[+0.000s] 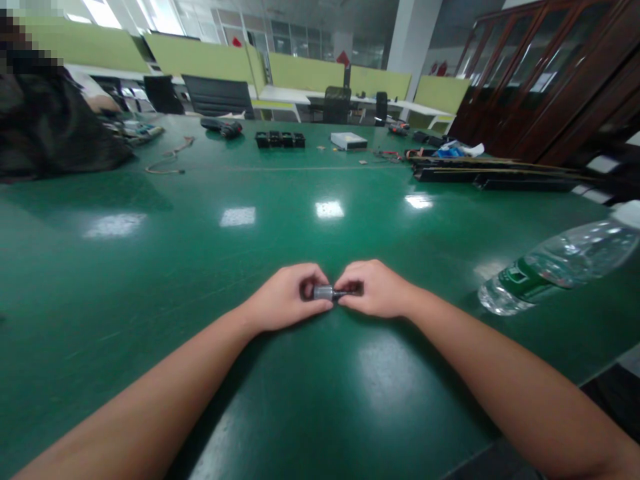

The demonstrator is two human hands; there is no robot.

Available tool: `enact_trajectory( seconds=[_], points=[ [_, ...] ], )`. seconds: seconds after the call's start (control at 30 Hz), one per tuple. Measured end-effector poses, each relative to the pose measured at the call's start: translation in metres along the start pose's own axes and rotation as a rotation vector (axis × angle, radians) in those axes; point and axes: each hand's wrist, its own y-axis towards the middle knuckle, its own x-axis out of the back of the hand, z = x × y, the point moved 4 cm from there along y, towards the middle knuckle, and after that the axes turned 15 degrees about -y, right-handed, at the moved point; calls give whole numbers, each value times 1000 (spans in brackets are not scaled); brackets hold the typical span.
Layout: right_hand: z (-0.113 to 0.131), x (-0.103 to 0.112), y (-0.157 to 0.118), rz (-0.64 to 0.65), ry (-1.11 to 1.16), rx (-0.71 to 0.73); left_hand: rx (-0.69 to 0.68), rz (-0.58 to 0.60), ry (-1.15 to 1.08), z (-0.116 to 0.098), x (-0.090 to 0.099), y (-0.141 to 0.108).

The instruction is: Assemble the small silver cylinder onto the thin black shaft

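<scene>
Near the middle of the green table (pixel 320 373), my left hand (pixel 287 298) is closed on a small silver cylinder (pixel 323 293), with the thumb below it and the fingers above. My right hand (pixel 374 291) faces it from the right and pinches a thin dark piece (pixel 345 293) that lies in line with the cylinder. The two meet end to end between my fingertips. The fingers partly hide both pieces, so their exact shape is unclear.
A clear plastic bottle (pixel 557 267) lies at the right. Farther back are black blocks (pixel 280 139), a silver box (pixel 349 141), a dark tool (pixel 221 127), a cable (pixel 167 160) and black strips (pixel 525 179). A person in dark clothing (pixel 55 120) is at the left.
</scene>
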Motion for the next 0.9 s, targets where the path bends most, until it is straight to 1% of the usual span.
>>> enact_trajectory(
  seconds=[0.37, 0.5, 0.9],
  points=[
    [2, 1, 0, 14, -27, 39, -27, -2, -4, -3, 0, 0],
    [2, 2, 0, 25, -32, 23, -31, -14, -2, -3, 0, -1],
    [1, 6, -2, 54, -41, -2, -20, 4, -16, -3, 0, 0]
  ],
)
